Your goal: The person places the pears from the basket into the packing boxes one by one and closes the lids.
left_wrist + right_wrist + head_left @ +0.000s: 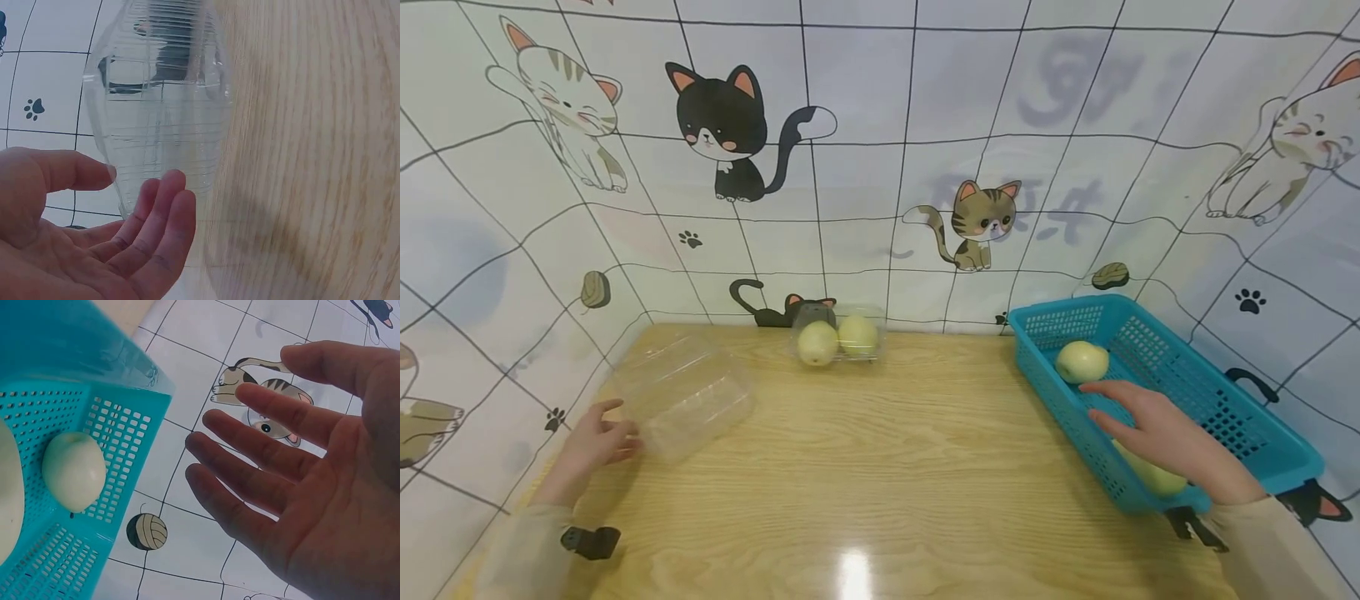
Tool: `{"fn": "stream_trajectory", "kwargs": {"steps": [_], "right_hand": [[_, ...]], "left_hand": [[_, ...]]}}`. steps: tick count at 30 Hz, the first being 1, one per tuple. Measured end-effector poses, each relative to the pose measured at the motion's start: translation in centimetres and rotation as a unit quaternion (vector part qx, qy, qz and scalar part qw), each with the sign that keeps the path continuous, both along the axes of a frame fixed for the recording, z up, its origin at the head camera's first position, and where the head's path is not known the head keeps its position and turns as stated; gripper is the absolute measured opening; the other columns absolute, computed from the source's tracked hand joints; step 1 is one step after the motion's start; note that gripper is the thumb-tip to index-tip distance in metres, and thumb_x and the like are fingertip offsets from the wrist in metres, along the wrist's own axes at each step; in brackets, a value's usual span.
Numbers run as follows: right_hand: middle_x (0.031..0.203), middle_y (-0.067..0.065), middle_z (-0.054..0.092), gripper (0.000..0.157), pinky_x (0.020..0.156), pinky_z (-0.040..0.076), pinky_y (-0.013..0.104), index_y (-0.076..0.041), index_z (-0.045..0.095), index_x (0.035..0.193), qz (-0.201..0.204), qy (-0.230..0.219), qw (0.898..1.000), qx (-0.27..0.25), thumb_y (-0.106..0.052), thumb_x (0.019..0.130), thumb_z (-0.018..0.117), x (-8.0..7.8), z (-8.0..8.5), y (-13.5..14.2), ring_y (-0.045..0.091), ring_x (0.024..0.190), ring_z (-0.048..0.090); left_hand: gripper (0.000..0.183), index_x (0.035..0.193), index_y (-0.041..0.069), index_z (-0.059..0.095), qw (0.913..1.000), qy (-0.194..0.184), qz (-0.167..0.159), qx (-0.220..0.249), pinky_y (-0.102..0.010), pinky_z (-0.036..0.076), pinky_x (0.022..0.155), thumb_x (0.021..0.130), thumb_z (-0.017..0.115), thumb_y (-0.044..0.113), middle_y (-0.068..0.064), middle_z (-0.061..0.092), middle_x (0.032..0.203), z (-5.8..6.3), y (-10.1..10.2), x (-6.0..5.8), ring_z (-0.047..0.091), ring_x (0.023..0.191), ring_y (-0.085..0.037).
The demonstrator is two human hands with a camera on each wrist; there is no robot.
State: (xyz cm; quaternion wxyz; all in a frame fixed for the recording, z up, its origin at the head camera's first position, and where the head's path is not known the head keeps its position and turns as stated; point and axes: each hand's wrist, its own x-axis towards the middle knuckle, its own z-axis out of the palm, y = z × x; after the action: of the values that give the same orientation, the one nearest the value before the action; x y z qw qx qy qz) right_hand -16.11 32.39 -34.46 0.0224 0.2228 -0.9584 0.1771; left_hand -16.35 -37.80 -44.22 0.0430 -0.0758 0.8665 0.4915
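My left hand is at the left of the table, fingers loosely bent and apart from the thumb. A clear plastic clamshell box lies right beside it. In the left wrist view the thumb tip and fingertips overlap the near end of the ribbed box. Over the near side of a blue basket hovers my right hand, its fingers spread and holding nothing. Inside the basket are a pale yellow pear-like fruit and another fruit, partly hidden under the hand.
At the back of the table, against the wall, a small clear plastic box contains two pale yellow fruits. White cat-patterned sheeting encloses the wooden table at the back and sides. The basket has a black handle.
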Motion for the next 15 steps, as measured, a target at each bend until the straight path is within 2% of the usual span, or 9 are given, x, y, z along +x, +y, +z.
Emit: {"fn": "stream_trajectory", "kwargs": {"steps": [9, 12, 15], "right_hand": [[0.126, 0.024, 0.055, 0.040, 0.081, 0.047, 0.058, 0.003, 0.053, 0.131, 0.002, -0.011, 1.000, -0.002, -0.017, 0.096, 0.061, 0.05, -0.12, -0.04, 0.045, 0.113, 0.052], [0.127, 0.024, 0.055, 0.041, 0.082, 0.047, 0.058, 0.003, 0.053, 0.131, 0.002, -0.010, 1.000, -0.002, -0.017, 0.096, 0.061, 0.13, -0.15, 0.03, 0.045, 0.113, 0.052], [0.126, 0.024, 0.055, 0.041, 0.082, 0.047, 0.058, 0.003, 0.053, 0.131, 0.002, -0.008, 1.000, -0.002, -0.016, 0.096, 0.061, 0.23, -0.12, 0.09, 0.044, 0.113, 0.052]], "left_hand": [[0.063, 0.143, -0.018, 0.003, 0.9994, 0.017, -0.008, 0.029, -0.031, 0.057, 0.070, 0.101, 0.044, 0.004, -0.040, 0.049, 0.112, -0.57, -0.13, 0.06, 0.064, 0.075, -0.010], [0.062, 0.145, -0.016, 0.004, 0.9984, 0.018, -0.016, 0.052, -0.033, 0.058, 0.070, 0.101, 0.044, 0.002, -0.033, 0.052, 0.108, -0.56, 0.03, 0.15, 0.064, 0.077, -0.013], [0.063, 0.146, -0.014, 0.003, 0.9958, 0.013, -0.024, 0.088, -0.032, 0.057, 0.070, 0.101, 0.044, 0.002, -0.020, 0.055, 0.103, -0.57, 0.22, 0.26, 0.063, 0.078, -0.013]]}}
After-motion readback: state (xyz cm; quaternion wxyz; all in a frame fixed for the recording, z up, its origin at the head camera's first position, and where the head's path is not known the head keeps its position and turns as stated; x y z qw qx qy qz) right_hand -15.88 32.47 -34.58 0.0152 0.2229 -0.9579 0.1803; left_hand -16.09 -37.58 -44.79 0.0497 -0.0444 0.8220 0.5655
